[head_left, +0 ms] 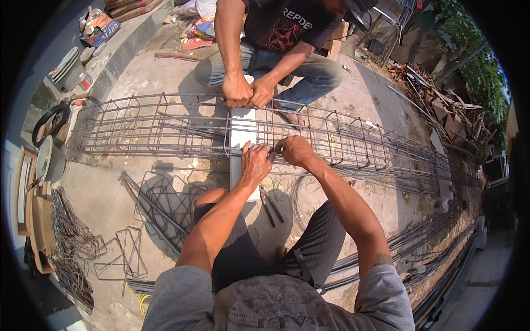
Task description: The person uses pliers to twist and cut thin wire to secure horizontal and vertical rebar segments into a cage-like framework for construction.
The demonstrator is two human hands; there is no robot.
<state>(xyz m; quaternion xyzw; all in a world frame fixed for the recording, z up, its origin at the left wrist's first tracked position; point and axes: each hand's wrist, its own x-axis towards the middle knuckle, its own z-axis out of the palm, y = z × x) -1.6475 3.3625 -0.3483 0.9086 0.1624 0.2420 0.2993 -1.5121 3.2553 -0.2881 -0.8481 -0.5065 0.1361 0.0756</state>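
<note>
A long rebar cage (193, 130) lies crosswise before me, its middle resting on a white board (243, 129). At the cage's near bar my left hand (257, 162) is closed, its fingers bent over the steel beside a stirrup. Just to its right, my right hand (297, 151) is closed in a pinch against the same bar; what lies between its fingers is too small to make out. A pair of pincers (270, 207) lies on the ground between my knees. Opposite me, a co-worker's two hands (238, 91) are closed together at the far bar.
Bent stirrups (132, 251) and a heap of tie-like steel pieces (69, 243) lie at left. Long loose bars (386, 240) run along the right. Wooden scraps (436, 99) are piled at the far right. Buckets (49, 160) and sacks (130, 8) stand along the left side.
</note>
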